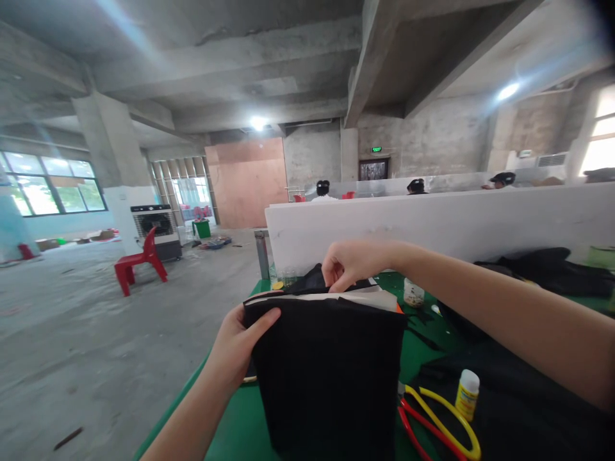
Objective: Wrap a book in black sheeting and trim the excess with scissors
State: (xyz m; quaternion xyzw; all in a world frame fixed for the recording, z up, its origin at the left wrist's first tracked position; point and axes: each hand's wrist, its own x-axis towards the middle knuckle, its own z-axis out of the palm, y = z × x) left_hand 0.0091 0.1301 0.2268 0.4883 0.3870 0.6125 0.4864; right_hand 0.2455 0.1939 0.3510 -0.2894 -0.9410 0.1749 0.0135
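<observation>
A black cloth piece point(331, 378), bag-like, stands upright in front of me, with a pale sheet or lining point(372, 299) showing along its top edge. My left hand point(243, 342) is closed on its upper left corner, thumb on the near face and fingers hidden behind. Over the far side of the top edge, my right hand point(353, 261) has its fingers curled in a pinch at the black cloth; its fingertips are partly hidden. Scissors point(444, 410) with yellow and red handles lie to the right, near a small yellow bottle point(467, 394) with a white cap.
Black fabric point(533, 397) covers the right of the green table point(235, 426), with a jar point(413, 292) and scraps behind. A white partition point(432, 221) runs along the far side; people sit beyond it. A red chair point(141, 256) stands on the floor at left.
</observation>
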